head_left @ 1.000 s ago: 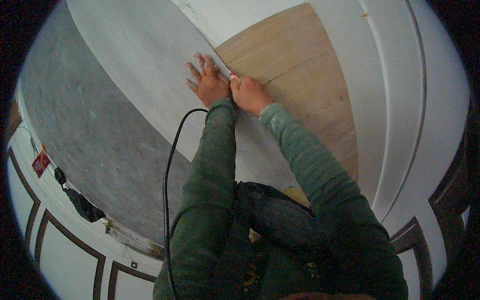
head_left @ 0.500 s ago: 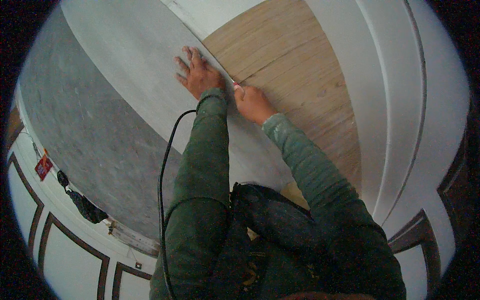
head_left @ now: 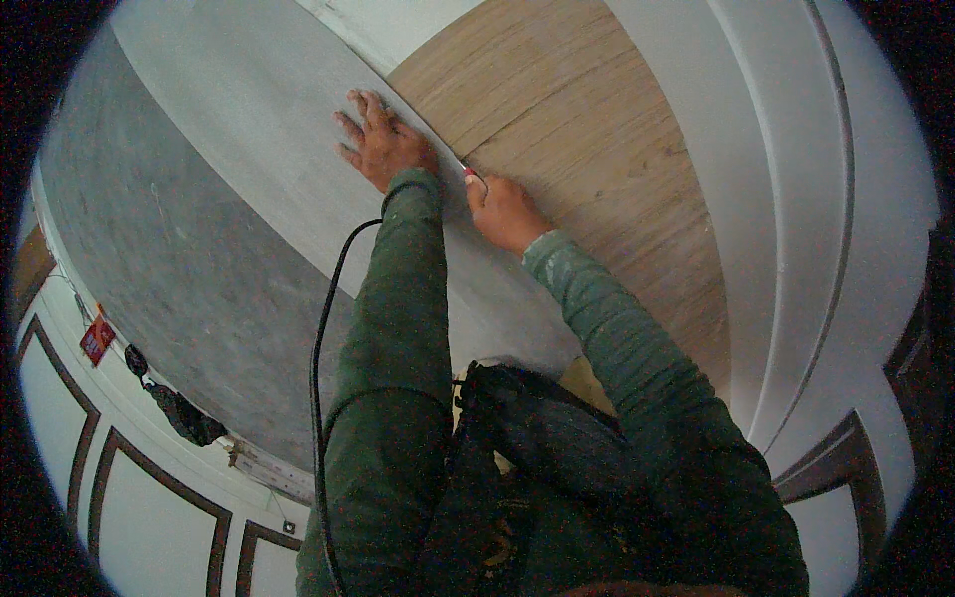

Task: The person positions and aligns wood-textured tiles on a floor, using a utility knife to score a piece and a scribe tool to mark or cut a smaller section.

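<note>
My left hand (head_left: 391,149) lies flat with spread fingers on a pale grey sheet (head_left: 249,90), close to its straight right edge. Just to the right, my right hand (head_left: 509,215) is closed around a small red-handled knife (head_left: 469,173), its thin tip at the line where the sheet meets a wood-grain panel (head_left: 577,109). Most of the knife is hidden in my fingers. Whitish dust marks my fingers and the right cuff.
A darker grey mottled surface (head_left: 179,239) borders the sheet on the left. White curved moulding (head_left: 786,199) runs along the right. A black cable (head_left: 318,348) hangs beside my left arm. At lower left are a red packet (head_left: 96,340), a black bag (head_left: 184,413) and framed wall panels (head_left: 149,507).
My left hand has shifted slightly left and stays flat on the sheet. The right hand keeps its grip on the knife at nearly the same spot. The view has shifted a little.
</note>
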A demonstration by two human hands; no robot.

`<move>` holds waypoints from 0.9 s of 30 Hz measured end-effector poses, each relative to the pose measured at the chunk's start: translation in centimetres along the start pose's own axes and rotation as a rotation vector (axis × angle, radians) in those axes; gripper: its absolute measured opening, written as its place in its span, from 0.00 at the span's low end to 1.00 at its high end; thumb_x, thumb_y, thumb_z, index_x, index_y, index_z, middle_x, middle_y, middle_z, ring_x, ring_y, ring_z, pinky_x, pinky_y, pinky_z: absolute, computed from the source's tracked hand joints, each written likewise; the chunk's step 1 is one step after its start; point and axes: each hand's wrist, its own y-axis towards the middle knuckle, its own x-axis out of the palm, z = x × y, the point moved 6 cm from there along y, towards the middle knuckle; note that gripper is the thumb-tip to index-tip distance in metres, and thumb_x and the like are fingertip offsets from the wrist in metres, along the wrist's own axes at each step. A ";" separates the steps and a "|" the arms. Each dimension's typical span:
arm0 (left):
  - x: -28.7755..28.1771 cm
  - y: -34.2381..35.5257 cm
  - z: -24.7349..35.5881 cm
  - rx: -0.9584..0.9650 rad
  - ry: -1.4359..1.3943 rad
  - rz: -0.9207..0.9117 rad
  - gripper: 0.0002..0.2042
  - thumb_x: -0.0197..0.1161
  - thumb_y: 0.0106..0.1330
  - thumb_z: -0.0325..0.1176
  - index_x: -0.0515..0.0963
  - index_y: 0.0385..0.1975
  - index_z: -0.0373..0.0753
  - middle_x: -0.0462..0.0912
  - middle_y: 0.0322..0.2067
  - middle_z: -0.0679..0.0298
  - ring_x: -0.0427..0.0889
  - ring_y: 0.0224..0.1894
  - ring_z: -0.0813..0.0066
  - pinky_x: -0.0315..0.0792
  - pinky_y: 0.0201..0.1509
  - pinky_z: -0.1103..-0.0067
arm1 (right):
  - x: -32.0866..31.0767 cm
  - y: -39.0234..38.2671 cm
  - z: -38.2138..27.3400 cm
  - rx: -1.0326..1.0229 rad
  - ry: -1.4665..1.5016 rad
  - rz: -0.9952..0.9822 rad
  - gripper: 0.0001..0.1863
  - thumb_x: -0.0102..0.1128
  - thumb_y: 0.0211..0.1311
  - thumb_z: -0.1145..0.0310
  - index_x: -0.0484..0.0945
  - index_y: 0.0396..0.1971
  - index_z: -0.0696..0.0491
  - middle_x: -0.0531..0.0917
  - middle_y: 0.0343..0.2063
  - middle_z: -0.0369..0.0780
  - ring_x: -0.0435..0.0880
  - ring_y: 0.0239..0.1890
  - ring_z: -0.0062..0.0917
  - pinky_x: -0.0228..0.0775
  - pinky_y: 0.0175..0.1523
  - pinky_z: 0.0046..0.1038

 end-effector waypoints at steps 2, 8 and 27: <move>0.0 0.0 0.0 -0.006 0.002 -0.007 0.26 0.48 0.62 0.29 0.66 0.64 0.48 0.59 0.69 0.70 0.46 0.74 0.59 0.36 0.73 0.52 | 0.0 -0.1 0.1 0.002 0.003 0.003 0.26 0.45 0.68 0.52 0.77 0.29 0.64 0.78 0.30 0.61 0.77 0.37 0.60 0.68 0.43 0.51; -0.2 0.0 0.2 -0.027 -0.040 0.002 0.25 0.48 0.64 0.30 0.66 0.64 0.48 0.60 0.69 0.70 0.46 0.74 0.59 0.36 0.73 0.53 | -0.5 -0.7 0.0 0.026 -0.010 -0.022 0.25 0.46 0.68 0.52 0.77 0.30 0.63 0.79 0.30 0.60 0.77 0.38 0.59 0.68 0.43 0.51; -1.2 0.4 -0.6 0.039 -0.014 0.049 0.31 0.55 0.61 0.51 0.67 0.63 0.43 0.58 0.69 0.66 0.47 0.73 0.59 0.34 0.72 0.48 | -5.9 -9.0 7.9 -0.023 -0.136 0.370 0.18 0.53 0.66 0.55 0.74 0.39 0.57 0.79 0.36 0.50 0.78 0.41 0.45 0.68 0.46 0.42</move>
